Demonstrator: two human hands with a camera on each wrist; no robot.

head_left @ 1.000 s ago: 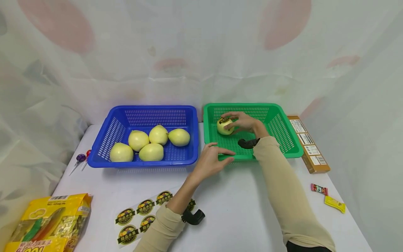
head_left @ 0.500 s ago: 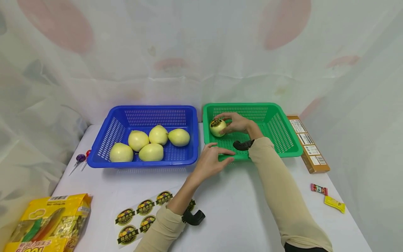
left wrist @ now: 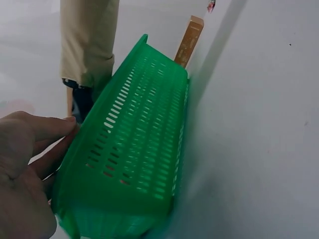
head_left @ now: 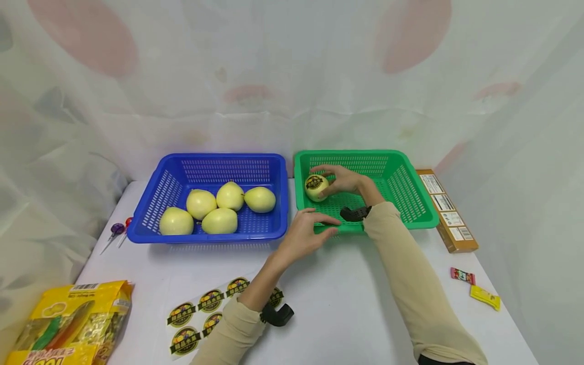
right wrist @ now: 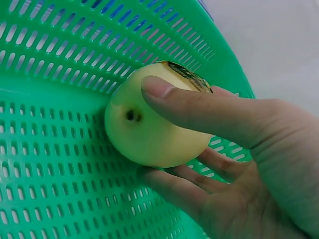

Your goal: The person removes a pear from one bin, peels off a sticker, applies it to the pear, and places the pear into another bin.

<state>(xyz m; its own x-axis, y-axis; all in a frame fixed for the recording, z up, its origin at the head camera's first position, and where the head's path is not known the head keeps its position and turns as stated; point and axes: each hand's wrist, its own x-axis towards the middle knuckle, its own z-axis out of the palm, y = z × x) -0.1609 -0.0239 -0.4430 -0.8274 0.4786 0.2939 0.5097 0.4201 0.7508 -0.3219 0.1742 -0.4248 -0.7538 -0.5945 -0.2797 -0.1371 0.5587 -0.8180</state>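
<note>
Inside the green basket [head_left: 388, 223], near its left wall, is a pale yellow-green pear [head_left: 316, 191] with a round black-and-gold sticker [head_left: 314, 182] on it. My right hand [head_left: 344, 181] holds this pear. In the right wrist view the thumb [right wrist: 199, 107] lies over its side and the fingers are below and behind it, close to the slotted basket wall. At the basket's front left corner my left hand [head_left: 303, 235] grips the rim between thumb and fingers. Part of those fingers is hidden behind the rim in the left wrist view.
Left of it a blue basket [head_left: 205, 237] holds several pears [head_left: 220, 221]. A sticker sheet [head_left: 196, 324] lies partly under the left forearm. Around the table are a yellow candy bag [head_left: 73, 324], lollipops [head_left: 117, 228], a long brown box [head_left: 449, 213] and two small wrapped candies [head_left: 485, 297].
My right hand has moved the pear left, toward the green basket's left wall, and the sticker now faces more toward the head camera. The left hand has stayed at the rim.
</note>
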